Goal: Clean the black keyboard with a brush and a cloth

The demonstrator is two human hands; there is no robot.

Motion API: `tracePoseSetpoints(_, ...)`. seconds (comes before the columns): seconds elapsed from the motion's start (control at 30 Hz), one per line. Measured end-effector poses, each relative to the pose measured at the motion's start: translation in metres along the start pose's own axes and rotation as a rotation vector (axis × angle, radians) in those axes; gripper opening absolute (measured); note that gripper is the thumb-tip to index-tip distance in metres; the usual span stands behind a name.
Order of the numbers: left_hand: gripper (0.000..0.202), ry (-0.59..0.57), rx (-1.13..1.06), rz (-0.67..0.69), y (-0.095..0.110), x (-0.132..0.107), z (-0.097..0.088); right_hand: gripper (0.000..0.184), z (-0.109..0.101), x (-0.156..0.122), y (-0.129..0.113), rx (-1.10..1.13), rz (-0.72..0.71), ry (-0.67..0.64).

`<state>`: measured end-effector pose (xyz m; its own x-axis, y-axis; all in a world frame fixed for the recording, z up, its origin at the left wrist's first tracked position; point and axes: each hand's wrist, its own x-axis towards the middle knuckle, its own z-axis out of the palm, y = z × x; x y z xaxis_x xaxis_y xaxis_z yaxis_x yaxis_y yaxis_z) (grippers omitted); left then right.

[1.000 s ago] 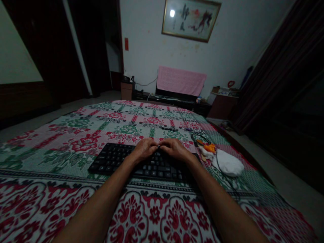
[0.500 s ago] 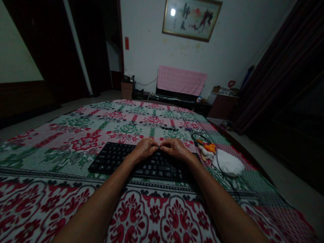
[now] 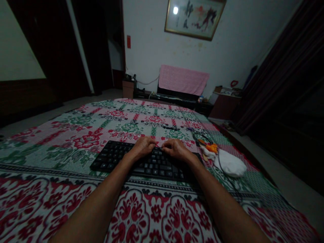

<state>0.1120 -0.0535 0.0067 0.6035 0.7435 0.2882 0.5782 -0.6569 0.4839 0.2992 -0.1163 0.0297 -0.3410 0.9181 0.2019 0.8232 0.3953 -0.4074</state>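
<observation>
A black keyboard (image 3: pixel 113 158) lies on a floral bedspread (image 3: pixel 83 138) in front of me. Both my hands rest over its far middle rows. My left hand (image 3: pixel 142 146) has its fingers curled down onto the keys, knuckles up. My right hand (image 3: pixel 176 148) is curled the same way just to its right, with a small gap between the two. The fingertips are hidden under the knuckles, and the dim light hides whatever may be pinched there.
A white stuffed toy (image 3: pixel 229 162) with an orange part lies right of the keyboard, with a dark cable (image 3: pixel 202 136) looped by it. A small dark object (image 3: pixel 170 128) lies further up the bed. Beyond stand a low cabinet with a pink cloth (image 3: pixel 182 79) and a framed picture (image 3: pixel 194 17).
My two hands, whose fingertips met in the middle before, have drawn slightly apart. The view has shifted a little.
</observation>
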Motion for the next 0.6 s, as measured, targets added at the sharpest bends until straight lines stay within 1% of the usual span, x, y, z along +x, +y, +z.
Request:
tracePoseSetpoints(0.1,0.03,-0.018,0.002,0.0,0.0021,-0.0008,-0.0012,0.016,0.0008,0.0004,0.0002,-0.01,-0.006,0.002)
tracePoseSetpoints(0.3,0.03,-0.016,-0.015,-0.022,0.0001,-0.0003,0.0006,0.016,0.0018,0.0016,-0.001,-0.042,-0.008,0.021)
tracePoseSetpoints(0.4,0.03,-0.036,-0.016,-0.011,-0.0004,0.0002,0.0009,0.015,0.0012,0.0015,-0.0028,-0.059,-0.018,0.009)
tracePoseSetpoints(0.6,0.03,-0.028,-0.038,-0.011,-0.0009,0.0007,0.0023,0.014,-0.0001,0.0016,-0.0039,-0.069,-0.027,0.002)
